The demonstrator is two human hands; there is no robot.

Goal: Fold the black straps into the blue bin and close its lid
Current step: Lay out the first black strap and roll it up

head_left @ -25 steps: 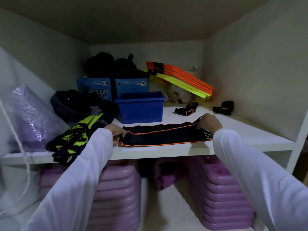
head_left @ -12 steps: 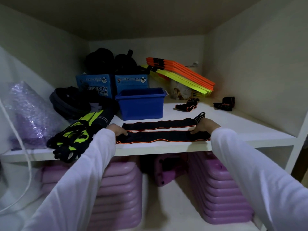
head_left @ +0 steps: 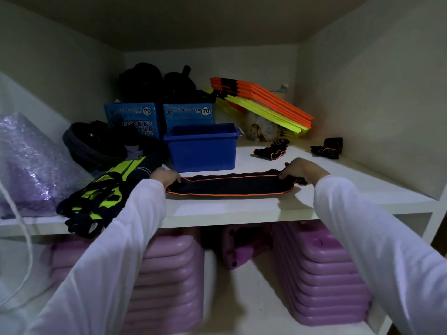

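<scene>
In the head view, the only one given, a long black fabric strap with orange edging is lying flat across the middle of the frame on the white shelf board, just in front of the open blue plastic bin, which is sitting a little above centre. The left hand is pinching the strap's left end with curled fingers, and the right hand is gripping the right end, fingers bent over the cloth. The task is looking early: this strap appears doubled lengthwise but is not yet short enough for the bin, the visible part of the bin is showing no straps, and no lid is showing anywhere in the frame. Two more bunched black straps, one right of the bin and another at the far right, are waiting untouched. For room, the strap's near edge is lying close to the shelf's front lip, so a careless pull could drag it off. A heap of black and neon-yellow gloves is crowding the left hand, whereas the shelf between the strap and the right wall is offering free space for folding inward.
</scene>
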